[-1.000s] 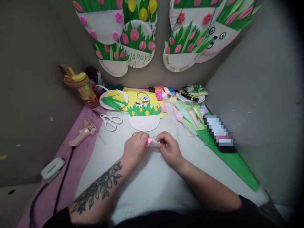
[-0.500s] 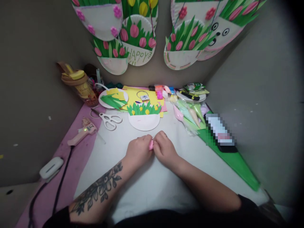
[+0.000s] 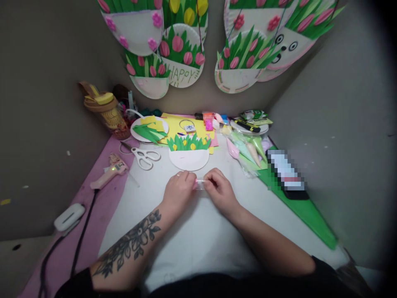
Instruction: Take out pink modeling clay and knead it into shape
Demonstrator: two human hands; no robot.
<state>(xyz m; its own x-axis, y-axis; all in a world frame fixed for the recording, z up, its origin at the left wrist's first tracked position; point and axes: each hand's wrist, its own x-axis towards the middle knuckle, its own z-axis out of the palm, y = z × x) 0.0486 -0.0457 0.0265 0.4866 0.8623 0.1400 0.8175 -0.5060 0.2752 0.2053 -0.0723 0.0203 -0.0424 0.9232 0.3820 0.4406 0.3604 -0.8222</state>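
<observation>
While a white round plate (image 3: 189, 160) with green paper grass (image 3: 178, 143) and yellow flowers (image 3: 193, 146) lies just beyond left hand (image 3: 180, 189) and right hand (image 3: 221, 190), left is curled around the pink end of a clear plastic packet (image 3: 200, 184); right pinches its other end, packet between them.

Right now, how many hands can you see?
2: the left hand at the pink end of a clear plastic packet, and the right hand pinching its other end.
</observation>
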